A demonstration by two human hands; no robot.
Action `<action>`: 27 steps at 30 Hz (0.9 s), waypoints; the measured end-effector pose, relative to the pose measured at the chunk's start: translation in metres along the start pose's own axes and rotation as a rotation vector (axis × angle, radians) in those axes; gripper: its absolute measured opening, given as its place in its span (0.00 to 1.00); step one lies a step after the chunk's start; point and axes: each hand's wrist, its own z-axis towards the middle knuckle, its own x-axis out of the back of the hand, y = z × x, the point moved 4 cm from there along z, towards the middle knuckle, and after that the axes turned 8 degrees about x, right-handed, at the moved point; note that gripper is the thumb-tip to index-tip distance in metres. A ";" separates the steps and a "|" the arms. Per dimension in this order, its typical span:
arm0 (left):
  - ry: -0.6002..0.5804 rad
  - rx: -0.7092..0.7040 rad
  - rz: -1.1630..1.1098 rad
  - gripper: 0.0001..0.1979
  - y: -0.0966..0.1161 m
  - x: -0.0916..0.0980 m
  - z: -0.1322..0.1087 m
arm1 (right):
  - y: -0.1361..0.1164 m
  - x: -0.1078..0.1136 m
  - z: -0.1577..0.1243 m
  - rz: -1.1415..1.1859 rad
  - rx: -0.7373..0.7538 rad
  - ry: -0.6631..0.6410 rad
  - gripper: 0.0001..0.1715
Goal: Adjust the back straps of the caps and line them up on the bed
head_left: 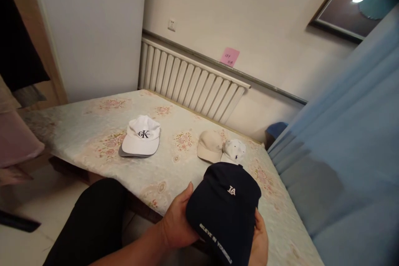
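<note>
**Navy cap held in both hands at the near edge of the bed**

Nearest the camera, the left hand (pixel 177 226) and right hand (pixel 258 241) are set apart, one clamped on each side of a navy cap (pixel 222 208). The cap is held just above the near edge of the bed (pixel 93 133). Its long axis runs crown to brim, away from and toward the person. The brim, which carries white lettering, points toward the person, and the crown with its small white emblem faces up and away.

A black-trousered leg (pixel 93 220) lies left of the hands.

Just beyond the navy cap, a beige cap (pixel 209 146) and a small white cap (pixel 234 151) sit on the floral cover, touching. Well apart to their left rests a white lettered cap (pixel 141 135), brim toward the near side.

Behind the bed stands a white radiator (pixel 187 77). A pink note (pixel 230 56) is fixed to the wall above it.
</note>
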 end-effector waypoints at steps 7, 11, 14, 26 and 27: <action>-0.024 0.053 0.012 0.38 0.001 -0.016 0.015 | 0.005 0.015 0.007 -0.151 0.330 -0.020 0.28; 0.002 0.027 -0.009 0.36 -0.001 -0.024 0.015 | 0.011 0.020 0.011 -0.153 0.348 -0.062 0.20; 0.029 0.033 -0.024 0.35 -0.001 -0.027 0.013 | 0.014 0.022 0.015 -0.145 0.296 -0.073 0.18; 0.030 0.032 -0.023 0.35 0.003 -0.012 0.013 | 0.023 0.009 0.012 -0.051 0.122 -0.136 0.14; 0.021 0.032 -0.020 0.35 0.002 -0.014 0.012 | 0.022 0.007 0.010 -0.043 0.106 -0.129 0.13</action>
